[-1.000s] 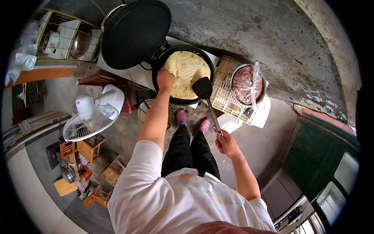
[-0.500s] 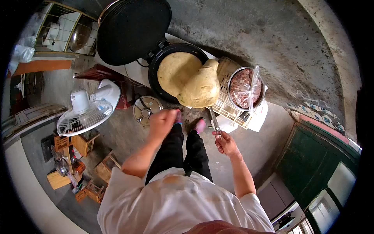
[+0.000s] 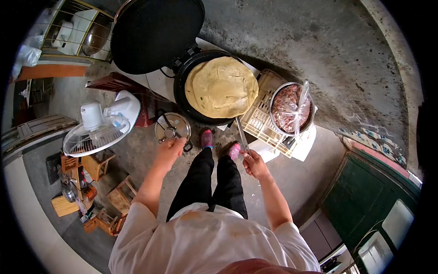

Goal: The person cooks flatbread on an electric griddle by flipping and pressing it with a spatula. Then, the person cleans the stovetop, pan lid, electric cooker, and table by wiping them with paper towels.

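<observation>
- Grey stained wall (image 3: 292, 41) backs the round black electric pan (image 3: 181, 97); the pale-yellow round flatbread (image 3: 221, 86) overlaps its right edge, so could slip or fold crateward.
- Right hand (image 3: 255, 164) grips a long metal handle (image 3: 242, 134); tilting it might tear the bread.
- Left hand (image 3: 169, 153) is loosely closed, nothing visible inside.
- Cream plastic crate (image 3: 261, 121) crowds the right; bare floor (image 3: 310, 171) gives room nearer the person.

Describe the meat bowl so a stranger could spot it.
Find the black griddle with its lid raised. Right of it stands a cream plastic crate. The metal bowl on that holds pinkish minced meat under clear plastic, whereas the griddle carries flatbread.
</observation>
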Available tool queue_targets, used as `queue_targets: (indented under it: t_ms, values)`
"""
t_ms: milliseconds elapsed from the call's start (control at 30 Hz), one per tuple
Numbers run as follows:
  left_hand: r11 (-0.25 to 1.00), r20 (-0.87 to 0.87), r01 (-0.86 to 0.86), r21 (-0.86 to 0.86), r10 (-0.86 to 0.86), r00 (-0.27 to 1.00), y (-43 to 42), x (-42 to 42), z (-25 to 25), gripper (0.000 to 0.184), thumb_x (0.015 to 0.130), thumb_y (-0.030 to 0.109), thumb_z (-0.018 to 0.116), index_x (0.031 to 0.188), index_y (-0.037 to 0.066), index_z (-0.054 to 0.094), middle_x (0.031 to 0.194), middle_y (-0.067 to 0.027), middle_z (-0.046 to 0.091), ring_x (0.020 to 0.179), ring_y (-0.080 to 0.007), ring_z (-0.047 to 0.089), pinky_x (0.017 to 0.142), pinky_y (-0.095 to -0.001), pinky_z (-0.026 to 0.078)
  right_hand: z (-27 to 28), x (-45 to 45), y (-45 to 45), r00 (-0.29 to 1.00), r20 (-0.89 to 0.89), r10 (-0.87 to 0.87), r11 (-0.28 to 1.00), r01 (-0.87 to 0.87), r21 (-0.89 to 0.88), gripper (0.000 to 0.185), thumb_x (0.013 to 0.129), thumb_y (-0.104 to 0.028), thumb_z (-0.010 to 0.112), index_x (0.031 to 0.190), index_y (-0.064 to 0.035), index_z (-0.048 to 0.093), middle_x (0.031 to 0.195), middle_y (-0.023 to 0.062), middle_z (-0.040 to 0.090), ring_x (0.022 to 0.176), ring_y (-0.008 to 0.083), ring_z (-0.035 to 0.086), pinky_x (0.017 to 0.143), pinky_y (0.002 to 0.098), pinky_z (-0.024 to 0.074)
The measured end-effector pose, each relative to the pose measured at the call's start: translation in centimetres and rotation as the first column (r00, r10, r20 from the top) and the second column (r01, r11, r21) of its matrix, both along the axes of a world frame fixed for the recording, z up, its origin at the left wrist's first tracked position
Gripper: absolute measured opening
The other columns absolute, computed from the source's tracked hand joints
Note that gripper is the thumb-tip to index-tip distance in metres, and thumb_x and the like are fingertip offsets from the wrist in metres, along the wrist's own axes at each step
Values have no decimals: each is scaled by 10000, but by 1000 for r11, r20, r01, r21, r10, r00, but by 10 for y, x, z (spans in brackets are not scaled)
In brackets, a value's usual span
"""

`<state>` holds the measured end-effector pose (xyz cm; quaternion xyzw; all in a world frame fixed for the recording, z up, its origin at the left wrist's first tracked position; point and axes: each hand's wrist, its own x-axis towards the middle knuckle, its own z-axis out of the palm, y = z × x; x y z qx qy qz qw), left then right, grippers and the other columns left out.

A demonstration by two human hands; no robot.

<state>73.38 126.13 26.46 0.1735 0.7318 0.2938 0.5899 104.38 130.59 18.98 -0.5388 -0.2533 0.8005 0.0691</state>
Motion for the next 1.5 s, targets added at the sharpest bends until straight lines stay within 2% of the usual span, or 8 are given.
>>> queue_targets:
  t_ms: [300,600,767,933,1000,1233,1433,1500]
  values:
    - [988,-42,122,-90,-126,991,-6,18,-6,350,809,350,536,597,73,536,466,42,382,406,-53,333,392,-224,240,-12,-23,-6,1000,18,-20,982,16,190,247,876,-294,495,951,-62,529,540,2,428,374,82,368,337,220,293]
    - [981,-129,172,-90,-182,975,-8,11,-32,328,807,321,538,651,35,580,496,11,449,430,-78,403,421,-237,317,-6,-31,7,1000,-21,-1,991,4,137,226,873,-288,505,914,-67,519,533,1,415,367,78,357,328,221,279]
    - [989,-184,-111,101,128,975,28,-15,-49,273,817,319,552,732,64,600,602,26,458,486,-60,360,437,-234,272,-10,-22,-2,997,-72,-17,994,25,108,217,872,-267,509,948,-64,520,547,1,419,371,75,349,318,220,271]
    - [972,-173,-131,196,166,971,63,-23,-53,254,826,315,570,789,66,605,614,32,457,481,-50,347,441,-225,265,-17,-33,10,1000,13,27,992,-29,123,238,879,-269,488,955,-46,518,556,0,419,374,75,350,329,214,280]
    - [971,-153,-142,191,172,973,68,-21,-49,242,811,253,569,804,14,607,664,7,541,574,-70,460,555,-215,372,-23,-43,19,1000,5,28,994,-28,109,248,879,-277,487,951,-42,523,555,0,418,374,76,352,333,213,282]
    - [956,-154,-212,203,245,957,81,-32,-59,203,812,233,576,837,34,610,647,20,500,544,-73,440,498,-220,364,-11,-38,23,999,-46,26,990,-19,142,228,870,-255,513,927,-38,550,516,-11,412,370,70,361,334,208,277]
    - [931,-386,-161,328,288,876,126,-59,-100,188,811,217,560,873,50,619,697,-39,586,579,-132,529,522,-251,412,6,-4,2,1000,-25,18,990,-14,143,226,868,-248,519,964,-46,555,484,-10,405,328,71,335,308,207,265]
    - [916,-644,57,397,234,729,144,-59,-111,167,798,179,542,867,51,624,772,-102,627,679,-213,598,597,-297,460,8,3,0,1000,-10,8,988,-6,152,204,874,-220,508,957,-38,550,481,-3,405,327,72,336,308,205,274]
